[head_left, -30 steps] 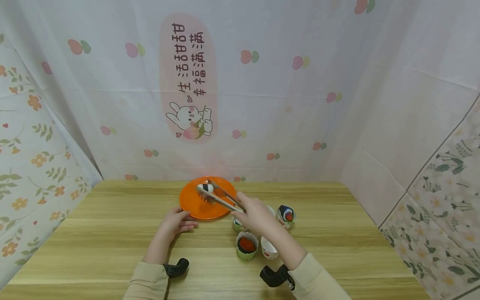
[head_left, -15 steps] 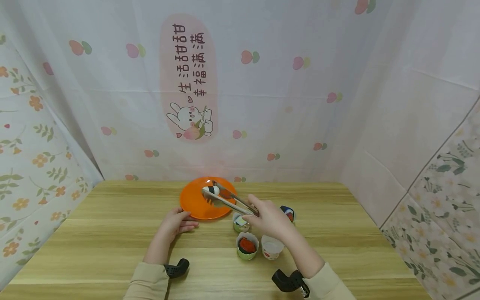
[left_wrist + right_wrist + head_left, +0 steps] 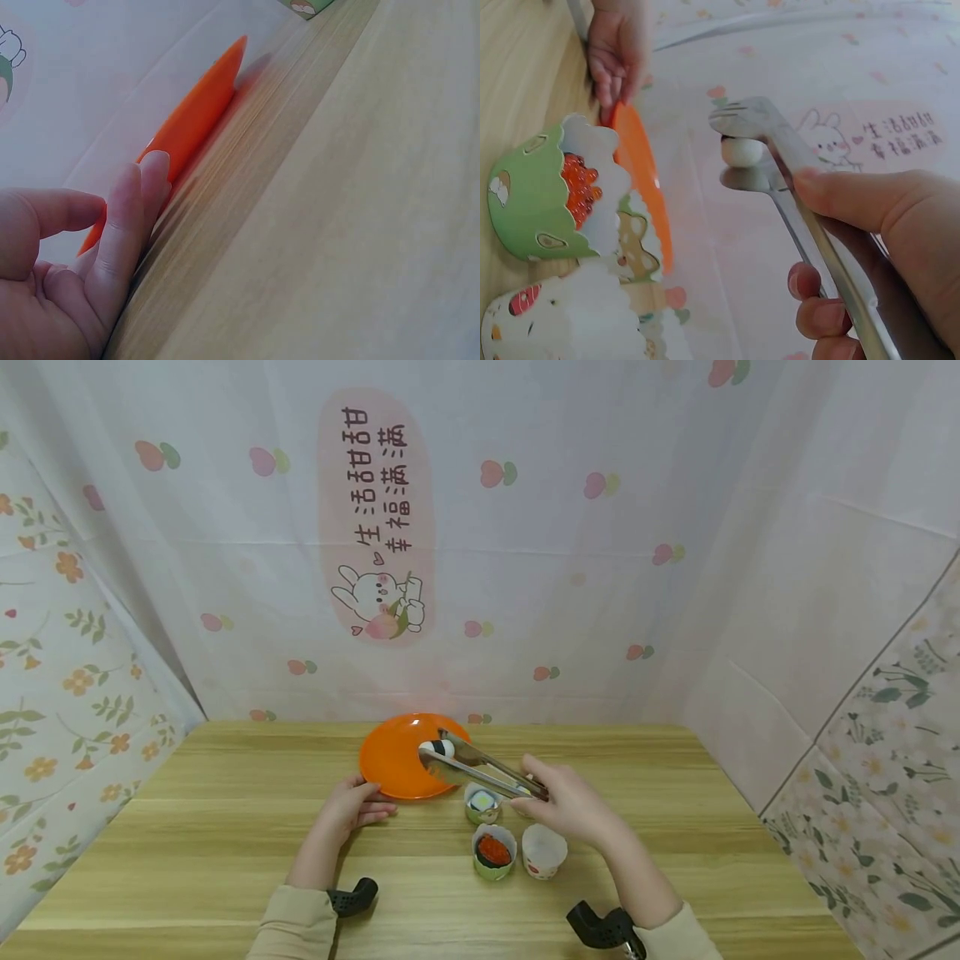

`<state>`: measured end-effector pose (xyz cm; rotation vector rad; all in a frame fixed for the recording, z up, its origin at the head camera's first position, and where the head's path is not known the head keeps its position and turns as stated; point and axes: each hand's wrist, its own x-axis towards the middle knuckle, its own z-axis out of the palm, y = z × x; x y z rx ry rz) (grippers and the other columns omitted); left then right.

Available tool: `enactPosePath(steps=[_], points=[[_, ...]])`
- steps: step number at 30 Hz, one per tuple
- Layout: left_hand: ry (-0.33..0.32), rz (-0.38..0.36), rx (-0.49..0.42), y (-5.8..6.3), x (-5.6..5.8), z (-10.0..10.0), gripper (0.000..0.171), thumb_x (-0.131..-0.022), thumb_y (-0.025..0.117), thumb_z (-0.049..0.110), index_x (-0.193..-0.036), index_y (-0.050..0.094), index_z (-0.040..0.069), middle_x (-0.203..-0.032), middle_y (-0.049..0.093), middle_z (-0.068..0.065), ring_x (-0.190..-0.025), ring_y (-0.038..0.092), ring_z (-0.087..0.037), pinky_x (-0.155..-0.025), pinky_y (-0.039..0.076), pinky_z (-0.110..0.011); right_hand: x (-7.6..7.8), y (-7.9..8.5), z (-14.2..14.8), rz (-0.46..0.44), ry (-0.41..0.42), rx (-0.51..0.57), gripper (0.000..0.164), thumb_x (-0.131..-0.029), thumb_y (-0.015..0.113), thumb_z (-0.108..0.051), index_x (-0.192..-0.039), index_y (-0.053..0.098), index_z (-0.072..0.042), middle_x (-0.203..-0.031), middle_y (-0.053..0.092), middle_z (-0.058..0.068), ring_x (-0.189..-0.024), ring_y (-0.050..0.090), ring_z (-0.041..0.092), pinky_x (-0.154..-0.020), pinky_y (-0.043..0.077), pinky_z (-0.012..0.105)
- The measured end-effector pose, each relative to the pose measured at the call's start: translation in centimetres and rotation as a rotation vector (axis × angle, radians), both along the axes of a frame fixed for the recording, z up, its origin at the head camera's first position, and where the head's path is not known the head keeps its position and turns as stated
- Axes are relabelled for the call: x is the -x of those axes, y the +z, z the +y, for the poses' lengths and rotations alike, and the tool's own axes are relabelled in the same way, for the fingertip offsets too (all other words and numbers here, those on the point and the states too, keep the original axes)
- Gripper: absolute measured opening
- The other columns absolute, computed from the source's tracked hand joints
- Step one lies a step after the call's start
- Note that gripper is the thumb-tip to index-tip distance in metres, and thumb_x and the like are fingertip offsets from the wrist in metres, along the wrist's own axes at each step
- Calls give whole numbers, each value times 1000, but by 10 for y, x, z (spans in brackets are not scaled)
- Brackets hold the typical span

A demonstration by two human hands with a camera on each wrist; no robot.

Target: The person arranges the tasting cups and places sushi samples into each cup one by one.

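My left hand (image 3: 352,807) pinches the near left rim of an orange plate (image 3: 388,770), thumb above and fingers beneath. My right hand (image 3: 573,799) grips metal tongs (image 3: 480,774). Between the tips of the tongs is a small white rice ball (image 3: 438,748) with a black band, held over the plate's right part. In the right wrist view the rice ball (image 3: 742,152) shows clear between the tong ends. Below the tongs, a green paper cup (image 3: 482,816) holds a piece of sushi with a dark wrap and pale centre. Another cup behind my right hand is mostly hidden.
Nearer me stand a green paper cup (image 3: 492,869) with red roe sushi and a white paper cup (image 3: 544,860) with its pale inside showing. The wooden table (image 3: 225,827) ends at a printed cloth backdrop (image 3: 570,568). Cloth also hangs at both sides.
My right hand has moved to the right, carrying the tongs and rice ball from the plate's middle toward its right side. The left hand stays at the rim.
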<state>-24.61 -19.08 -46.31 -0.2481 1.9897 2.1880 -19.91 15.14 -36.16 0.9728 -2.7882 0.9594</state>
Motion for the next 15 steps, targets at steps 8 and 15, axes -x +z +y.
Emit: enactPosePath(steps=[8, 15], points=[[-1, -3, -2, 0, 0, 0, 37, -102, 42, 7, -133, 34, -11, -84, 67, -16, -70, 70, -22, -65, 58, -31, -7, 2, 18, -45, 6, 17, 21, -91, 67, -28, -97, 51, -16, -71, 52, -5, -56, 41, 8, -49, 36, 23], [5, -7, 0, 1, -2, 0, 40, -102, 43, 8, -135, 32, -10, -84, 67, -16, -71, 70, -23, -66, 58, -32, -14, 2, 34, -36, 19, 43, 22, -90, 68, -27, -96, 51, -14, -74, 50, -7, -60, 43, 7, -51, 39, 23]])
